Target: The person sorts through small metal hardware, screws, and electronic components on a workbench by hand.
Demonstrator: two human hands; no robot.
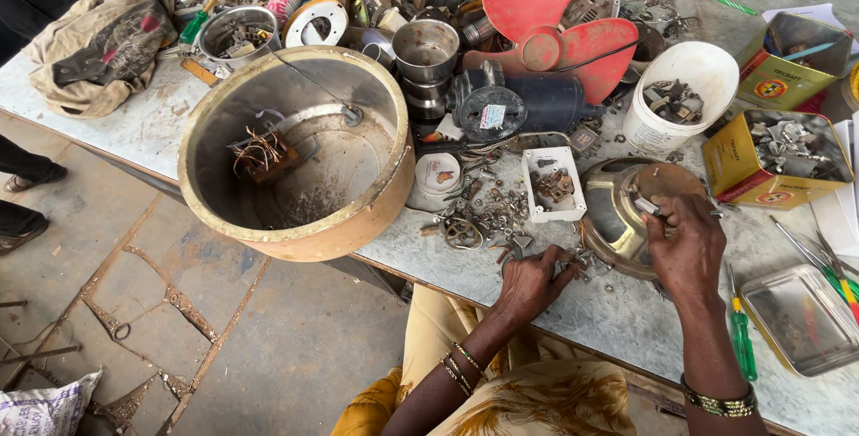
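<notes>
Far left of both hands: big round metal housing (295, 154) overhanging the table edge (134, 132), copper-wire bundle (261, 151) sitting inside. Nearer, loose screws and washers (488, 212) are cluttering the space ahead of the left hand (530, 282), beside a small white tray (553, 183). Left hand is lying on the table, fingers curled down into the small parts. Right hand (687, 248) is pinching a small metal piece (646, 207) over the brass dome cover (626, 221), dull gold, dished, lying between the hands. Green screwdriver (741, 333) is lying right of that wrist.
</notes>
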